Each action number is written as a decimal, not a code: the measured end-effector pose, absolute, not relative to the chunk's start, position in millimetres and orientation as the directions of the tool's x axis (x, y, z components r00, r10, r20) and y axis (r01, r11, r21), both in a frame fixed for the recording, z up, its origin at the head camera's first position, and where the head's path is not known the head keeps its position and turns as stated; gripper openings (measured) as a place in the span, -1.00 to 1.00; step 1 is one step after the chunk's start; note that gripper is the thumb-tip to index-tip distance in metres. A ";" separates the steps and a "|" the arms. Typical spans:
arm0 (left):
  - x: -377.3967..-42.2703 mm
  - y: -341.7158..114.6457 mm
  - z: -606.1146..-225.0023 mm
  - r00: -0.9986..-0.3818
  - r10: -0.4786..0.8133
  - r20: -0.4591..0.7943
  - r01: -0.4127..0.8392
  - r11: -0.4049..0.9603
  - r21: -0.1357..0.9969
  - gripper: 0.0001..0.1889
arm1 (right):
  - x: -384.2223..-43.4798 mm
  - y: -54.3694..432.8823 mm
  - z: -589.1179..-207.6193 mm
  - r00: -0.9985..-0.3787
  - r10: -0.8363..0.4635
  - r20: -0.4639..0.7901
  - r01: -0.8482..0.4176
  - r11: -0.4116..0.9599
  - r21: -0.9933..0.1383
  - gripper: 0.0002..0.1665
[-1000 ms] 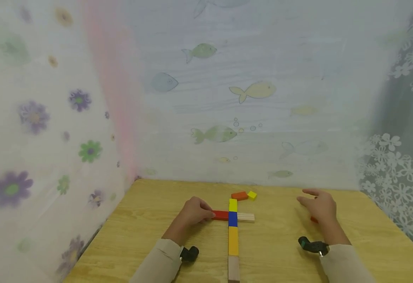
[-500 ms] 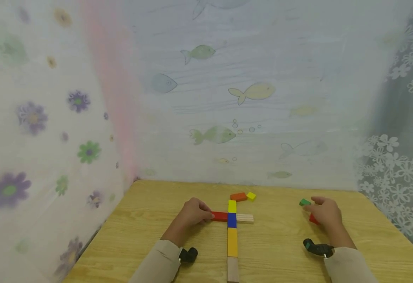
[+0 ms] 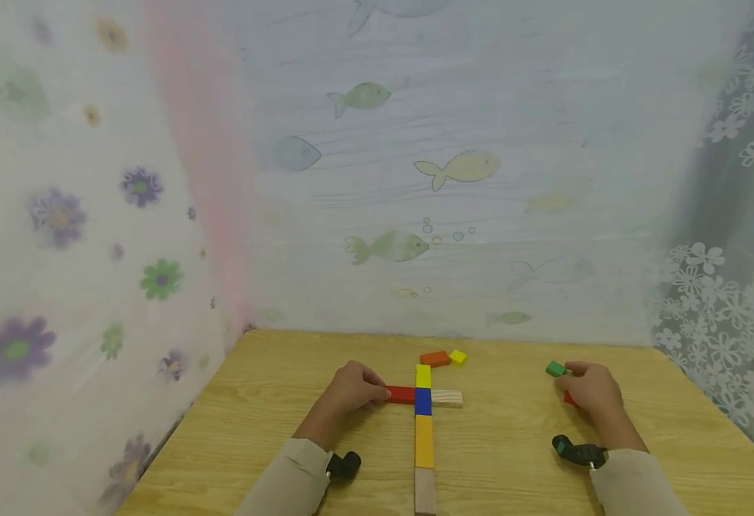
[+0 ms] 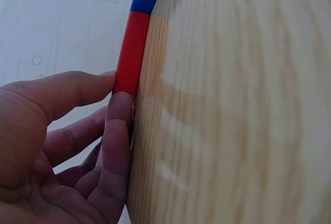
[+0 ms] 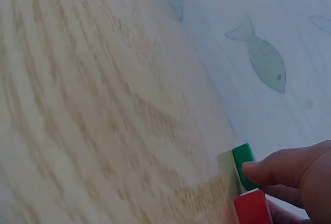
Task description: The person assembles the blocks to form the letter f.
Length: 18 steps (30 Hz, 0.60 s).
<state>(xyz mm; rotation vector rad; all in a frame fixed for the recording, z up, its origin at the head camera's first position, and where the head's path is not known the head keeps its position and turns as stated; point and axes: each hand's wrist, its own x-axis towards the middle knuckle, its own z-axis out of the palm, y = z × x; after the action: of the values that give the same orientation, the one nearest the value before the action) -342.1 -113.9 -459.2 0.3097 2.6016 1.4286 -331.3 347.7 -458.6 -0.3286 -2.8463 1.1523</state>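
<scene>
My left hand [image 3: 354, 387] pinches the outer end of a long red block [image 4: 131, 53] between thumb and forefinger. The red block's other end meets a blue block [image 3: 423, 401], part of a cross-shaped row lying on the wooden table. Above the blue block is a yellow block [image 3: 423, 375]; below come an orange-yellow block [image 3: 424, 441] and a plain wood block [image 3: 425, 491]. Another plain block [image 3: 446, 398] extends rightward. At the right, my right hand [image 3: 593, 390] has its thumb and curled fingers on a green block [image 5: 243, 164], close beside a smaller-looking red block [image 5: 253, 208], partly hidden by the hand.
Behind the row, an orange block [image 3: 435, 358] and a small yellow block [image 3: 457, 357] lie on the wooden table [image 3: 499, 459]. A fish-patterned sheet [image 3: 377, 179] hangs along the back edge, and a flowered sheet [image 3: 87, 287] borders the left.
My right hand has shifted slightly right and closer to me from a second ago, uncovering the green block, then moved a touch left. My left hand keeps its hold on the long red block.
</scene>
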 end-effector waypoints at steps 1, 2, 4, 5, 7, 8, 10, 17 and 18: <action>-342.1 -114.0 -459.5 -0.966 0.255 -0.039 0.103 0.522 0.847 -0.86 | -331.4 347.2 -458.4 -0.975 0.221 -0.023 0.176 0.706 -0.686 -0.22; -342.2 -114.2 -459.8 -0.966 0.255 -0.039 0.103 0.522 0.846 -0.86 | -331.6 346.9 -458.3 -0.974 0.226 -0.016 0.177 0.711 -0.680 -0.24; -342.5 -114.6 -460.0 -0.966 0.256 -0.037 0.106 0.523 0.846 -0.86 | -332.2 346.7 -458.6 -0.970 0.242 -0.001 0.180 0.720 -0.670 -0.26; -342.7 -114.8 -460.2 -0.966 0.256 -0.036 0.107 0.523 0.845 -0.85 | -332.4 346.5 -458.9 -0.968 0.252 0.002 0.186 0.719 -0.670 -0.27; -343.1 -115.2 -460.3 -0.966 0.257 -0.033 0.111 0.524 0.845 -0.85 | -332.4 346.3 -459.9 -0.964 0.266 0.009 0.192 0.719 -0.668 -0.29; -343.3 -115.3 -460.6 -0.966 0.258 -0.033 0.111 0.524 0.845 -0.85 | -332.6 346.4 -460.4 -0.962 0.272 0.011 0.195 0.716 -0.670 -0.30; -343.7 -115.4 -460.9 -0.966 0.257 -0.036 0.107 0.524 0.845 -0.85 | -333.0 346.5 -461.5 -0.960 0.278 0.015 0.196 0.715 -0.671 -0.32; -344.4 -114.1 -461.1 -0.967 0.248 -0.055 0.088 0.531 0.843 -0.85 | -331.8 347.7 -462.6 -0.957 0.289 0.034 0.195 0.722 -0.665 -0.34; -344.6 -114.1 -461.2 -0.967 0.247 -0.056 0.087 0.532 0.842 -0.85 | -331.8 347.8 -462.6 -0.956 0.291 0.036 0.195 0.722 -0.664 -0.34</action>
<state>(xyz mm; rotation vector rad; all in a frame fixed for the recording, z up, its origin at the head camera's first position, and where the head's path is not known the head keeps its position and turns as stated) -344.6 -114.1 -461.2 0.2862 2.5994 1.4142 -331.8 347.8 -462.6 -0.3946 -2.7864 1.0504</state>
